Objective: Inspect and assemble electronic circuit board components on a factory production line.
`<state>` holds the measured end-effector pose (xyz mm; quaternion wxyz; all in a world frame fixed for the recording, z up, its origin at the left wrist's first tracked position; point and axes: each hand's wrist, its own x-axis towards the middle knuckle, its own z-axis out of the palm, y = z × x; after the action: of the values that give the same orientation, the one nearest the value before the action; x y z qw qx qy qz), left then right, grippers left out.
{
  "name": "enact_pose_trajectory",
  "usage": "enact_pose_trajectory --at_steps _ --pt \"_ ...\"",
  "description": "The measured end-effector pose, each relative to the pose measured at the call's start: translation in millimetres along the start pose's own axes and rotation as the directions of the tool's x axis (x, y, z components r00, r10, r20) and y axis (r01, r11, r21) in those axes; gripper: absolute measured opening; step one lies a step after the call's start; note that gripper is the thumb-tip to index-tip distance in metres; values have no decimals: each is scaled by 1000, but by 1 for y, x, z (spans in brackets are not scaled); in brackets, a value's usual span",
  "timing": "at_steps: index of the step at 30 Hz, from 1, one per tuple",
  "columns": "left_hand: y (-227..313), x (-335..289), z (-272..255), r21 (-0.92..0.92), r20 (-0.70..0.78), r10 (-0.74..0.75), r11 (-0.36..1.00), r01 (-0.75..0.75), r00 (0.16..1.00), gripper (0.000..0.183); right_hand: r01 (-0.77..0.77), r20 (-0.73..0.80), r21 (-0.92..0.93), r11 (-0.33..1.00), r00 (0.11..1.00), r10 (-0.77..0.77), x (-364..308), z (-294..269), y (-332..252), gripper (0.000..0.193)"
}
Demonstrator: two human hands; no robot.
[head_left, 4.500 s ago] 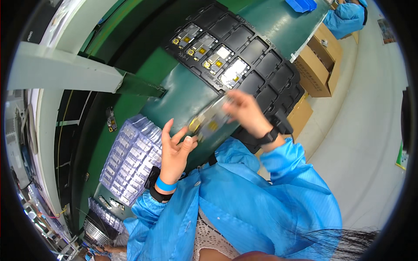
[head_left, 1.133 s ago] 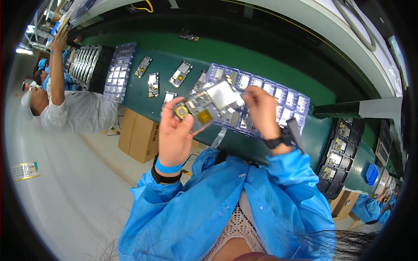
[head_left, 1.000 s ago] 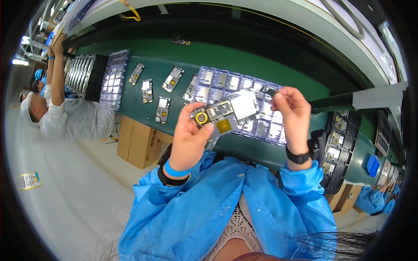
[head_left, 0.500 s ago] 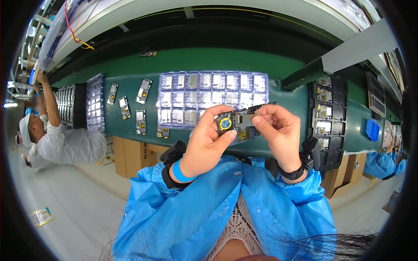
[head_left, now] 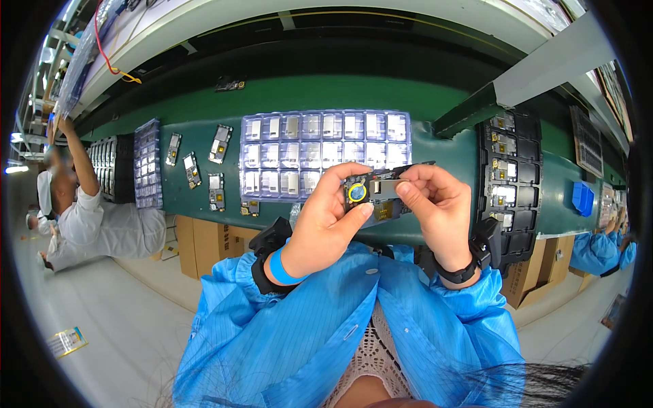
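Note:
My left hand grips the left end of a small dark circuit board with a round yellow-ringed part, held above the bench. My right hand pinches a flat silvery metal cover between thumb and fingers, lying along the board's upper face. Fingers hide the right end of both, so I cannot tell whether the cover is seated. Just beyond my hands lies a clear plastic tray with rows of silvery metal pieces in its pockets.
Several loose circuit boards lie left of the tray on the green bench. A black tray with boards stands at the right, near a slanted post and a blue bin. A co-worker stands far left.
The bench and trays sit slightly further left in the picture. My hands keep nearly the same grip, with the board turned a little. The co-worker at the left has shifted.

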<state>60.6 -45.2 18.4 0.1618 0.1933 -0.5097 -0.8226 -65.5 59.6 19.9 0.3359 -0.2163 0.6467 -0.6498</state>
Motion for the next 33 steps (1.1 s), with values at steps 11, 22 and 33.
enact_pose_trajectory --at_steps 11,22,33 --pt "-1 3 -1 0 -18 3 1000 -3 1000 42 26 -26 -99 995 999 -29 3 2 3 10" --pt "1 4 0 42 6 -5 999 5 1000 41 -14 1 -39 999 1000 14 6 0 3 10" --pt "0 5 1 28 1 -31 999 31 1000 41 -17 -25 -41 999 1000 16 6 -1 5 9"
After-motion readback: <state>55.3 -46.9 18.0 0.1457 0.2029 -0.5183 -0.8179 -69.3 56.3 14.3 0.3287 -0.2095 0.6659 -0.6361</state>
